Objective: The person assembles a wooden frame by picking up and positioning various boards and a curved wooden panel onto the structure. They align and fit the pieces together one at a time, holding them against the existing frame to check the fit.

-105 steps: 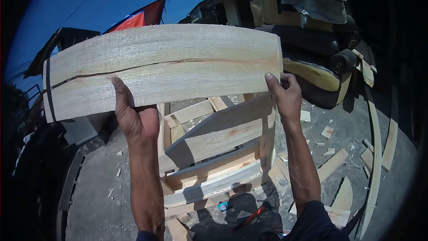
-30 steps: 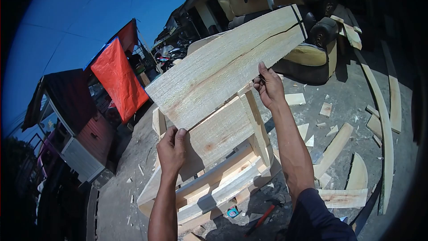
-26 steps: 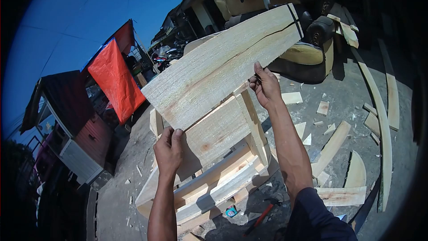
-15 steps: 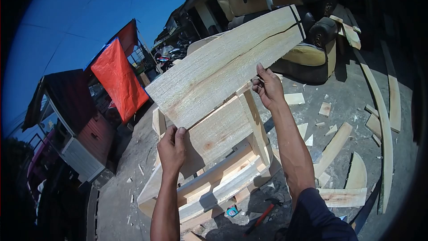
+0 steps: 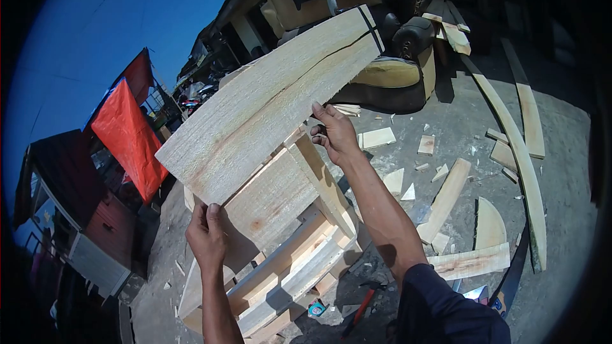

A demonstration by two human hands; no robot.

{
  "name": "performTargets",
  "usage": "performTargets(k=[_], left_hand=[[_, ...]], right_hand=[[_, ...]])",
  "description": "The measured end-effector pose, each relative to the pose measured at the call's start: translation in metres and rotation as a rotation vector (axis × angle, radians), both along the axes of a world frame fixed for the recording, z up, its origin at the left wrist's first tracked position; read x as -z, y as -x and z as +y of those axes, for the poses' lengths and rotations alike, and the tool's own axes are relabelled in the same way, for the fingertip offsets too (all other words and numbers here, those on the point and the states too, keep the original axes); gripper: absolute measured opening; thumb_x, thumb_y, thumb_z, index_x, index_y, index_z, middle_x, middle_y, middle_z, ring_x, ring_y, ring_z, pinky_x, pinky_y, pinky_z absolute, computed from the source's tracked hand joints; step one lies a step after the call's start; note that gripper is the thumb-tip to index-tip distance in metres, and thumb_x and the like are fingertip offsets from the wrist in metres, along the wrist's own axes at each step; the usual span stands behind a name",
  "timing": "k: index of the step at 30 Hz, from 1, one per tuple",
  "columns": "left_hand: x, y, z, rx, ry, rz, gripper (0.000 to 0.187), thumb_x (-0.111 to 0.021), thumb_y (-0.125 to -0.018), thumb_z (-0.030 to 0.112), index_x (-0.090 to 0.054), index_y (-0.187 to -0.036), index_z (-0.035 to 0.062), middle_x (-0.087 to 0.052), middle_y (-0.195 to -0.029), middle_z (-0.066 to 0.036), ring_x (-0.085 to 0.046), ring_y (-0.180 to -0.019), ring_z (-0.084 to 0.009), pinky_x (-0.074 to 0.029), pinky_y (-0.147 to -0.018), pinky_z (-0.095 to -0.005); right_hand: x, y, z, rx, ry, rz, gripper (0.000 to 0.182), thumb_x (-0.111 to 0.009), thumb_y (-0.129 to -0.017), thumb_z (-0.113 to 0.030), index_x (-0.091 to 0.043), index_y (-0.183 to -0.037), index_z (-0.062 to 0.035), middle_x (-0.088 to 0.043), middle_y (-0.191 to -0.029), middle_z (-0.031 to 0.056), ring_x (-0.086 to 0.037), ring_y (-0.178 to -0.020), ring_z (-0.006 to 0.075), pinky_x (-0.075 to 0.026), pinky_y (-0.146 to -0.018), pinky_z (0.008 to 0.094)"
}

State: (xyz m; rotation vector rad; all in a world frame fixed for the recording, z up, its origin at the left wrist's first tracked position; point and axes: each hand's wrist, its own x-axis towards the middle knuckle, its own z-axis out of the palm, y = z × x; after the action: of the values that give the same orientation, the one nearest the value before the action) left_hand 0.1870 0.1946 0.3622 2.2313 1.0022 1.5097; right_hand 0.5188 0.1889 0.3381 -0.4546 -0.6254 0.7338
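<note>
A wide, pale wooden board (image 5: 268, 102) with a long dark crack and black marks at its far right end slants across the middle of the head view. My left hand (image 5: 208, 234) grips its near left corner, thumb on top and fingers underneath. Farther along the same lower edge, my right hand (image 5: 335, 132) pinches the board between thumb and curled fingers. Under the board stands a wooden furniture frame (image 5: 325, 207) with slats and a flat panel (image 5: 274, 200); the board covers its far part.
A tape measure (image 5: 316, 308) and a red-handled hammer (image 5: 361, 311) lie on the ground by the frame. Wood offcuts (image 5: 446, 200) and a long curved strip (image 5: 510, 153) lie to the right. Behind are upholstered seats (image 5: 389, 76); an orange tarp (image 5: 127, 137) hangs at left.
The whole view has swung to the right, so the board, frame and surroundings appear farther left. Both hands keep their hold on the board, which has hardly moved relative to the frame.
</note>
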Motion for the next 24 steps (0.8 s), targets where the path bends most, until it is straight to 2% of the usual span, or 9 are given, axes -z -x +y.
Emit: performTargets(k=[4,11,15,17,18,20,21,23,24], left_hand=[[0.001,-0.001,-0.001,0.023,0.002,-0.028,0.027,-0.056,-0.101,0.02,-0.065,-0.108,-0.0051,-0.071,-0.088,-0.011,-0.06,-0.082,-0.0095,-0.048,-0.077,-0.0274],[0.002,-0.001,0.0,-0.009,0.001,-0.016,0.028,-0.056,-0.101,0.02,-0.065,-0.108,-0.0052,-0.072,-0.088,-0.01,-0.059,-0.082,-0.0101,-0.049,-0.077,-0.028],[0.003,0.003,0.004,0.015,-0.017,-0.012,0.029,-0.057,-0.101,0.02,-0.065,-0.11,-0.0056,-0.071,-0.088,-0.009,-0.059,-0.082,-0.0099,-0.048,-0.078,-0.0277],[0.0,0.004,-0.001,0.039,0.006,0.003,0.03,-0.058,-0.101,0.02,-0.065,-0.11,-0.0067,-0.068,-0.088,-0.006,-0.058,-0.082,-0.0103,-0.048,-0.077,-0.027],[0.001,0.004,-0.001,0.044,0.009,0.0,0.03,-0.058,-0.101,0.02,-0.065,-0.11,-0.0067,-0.068,-0.088,-0.006,-0.058,-0.082,-0.0103,-0.048,-0.077,-0.027],[0.005,0.007,-0.001,0.143,0.046,-0.105,0.033,-0.059,-0.101,0.026,-0.066,-0.1,-0.006,-0.061,-0.086,0.0,-0.053,-0.08,-0.0089,-0.042,-0.074,-0.025],[0.004,0.008,-0.001,0.145,0.049,-0.108,0.033,-0.059,-0.101,0.026,-0.066,-0.1,-0.006,-0.061,-0.086,0.0,-0.053,-0.08,-0.0089,-0.042,-0.074,-0.025],[-0.001,0.016,-0.003,0.191,0.125,-0.001,0.034,-0.061,-0.099,0.029,-0.068,-0.099,-0.0046,-0.061,-0.086,0.002,-0.05,-0.078,-0.0078,-0.039,-0.07,-0.0247],[0.0,0.017,-0.003,0.215,0.106,-0.017,0.035,-0.063,-0.098,0.031,-0.068,-0.095,-0.0032,-0.061,-0.084,0.002,-0.048,-0.075,-0.0072,-0.036,-0.066,-0.0239]], right_hand=[[-0.001,0.002,-0.001,0.003,0.0,0.015,0.029,-0.072,-0.092,-0.037,-0.057,-0.097,-0.0122,-0.055,-0.084,-0.0029,-0.057,-0.057,0.0081,-0.047,-0.046,0.0231],[0.001,0.003,-0.004,-0.001,0.017,0.021,0.028,-0.072,-0.093,-0.035,-0.057,-0.097,-0.0121,-0.056,-0.084,-0.0027,-0.057,-0.057,0.0083,-0.046,-0.046,0.0234],[0.001,0.005,-0.007,-0.042,-0.014,0.0,0.025,-0.073,-0.092,-0.034,-0.057,-0.097,-0.0158,-0.057,-0.086,-0.0054,-0.059,-0.06,0.0073,-0.047,-0.048,0.0221],[-0.002,0.008,-0.011,-0.075,-0.052,0.024,0.029,-0.076,-0.089,-0.036,-0.058,-0.098,-0.0158,-0.058,-0.087,-0.0054,-0.061,-0.072,0.0071,-0.05,-0.057,0.0255],[-0.003,0.01,-0.009,-0.069,-0.049,0.021,0.029,-0.076,-0.089,-0.036,-0.058,-0.098,-0.0158,-0.058,-0.087,-0.0054,-0.061,-0.072,0.0071,-0.05,-0.057,0.0255],[-0.004,0.013,-0.007,0.031,-0.029,0.11,0.036,-0.079,-0.086,-0.038,-0.058,-0.1,-0.0134,-0.058,-0.09,-0.0033,-0.06,-0.089,0.0079,-0.051,-0.071,0.0294],[-0.005,0.014,-0.01,0.033,-0.025,0.107,0.036,-0.079,-0.086,-0.038,-0.058,-0.1,-0.0134,-0.058,-0.09,-0.0033,-0.06,-0.089,0.0079,-0.051,-0.071,0.0294],[-0.009,0.021,-0.011,0.027,-0.147,0.108,0.059,-0.081,-0.084,-0.04,-0.053,-0.119,-0.0019,-0.057,-0.11,0.004,-0.053,-0.108,0.0131,-0.045,-0.092,0.0325],[-0.011,0.021,-0.002,0.086,-0.16,0.175,0.05,-0.083,-0.083,-0.039,-0.057,-0.11,-0.0061,-0.059,-0.101,0.0015,-0.056,-0.094,0.0115,-0.047,-0.079,0.0291]])
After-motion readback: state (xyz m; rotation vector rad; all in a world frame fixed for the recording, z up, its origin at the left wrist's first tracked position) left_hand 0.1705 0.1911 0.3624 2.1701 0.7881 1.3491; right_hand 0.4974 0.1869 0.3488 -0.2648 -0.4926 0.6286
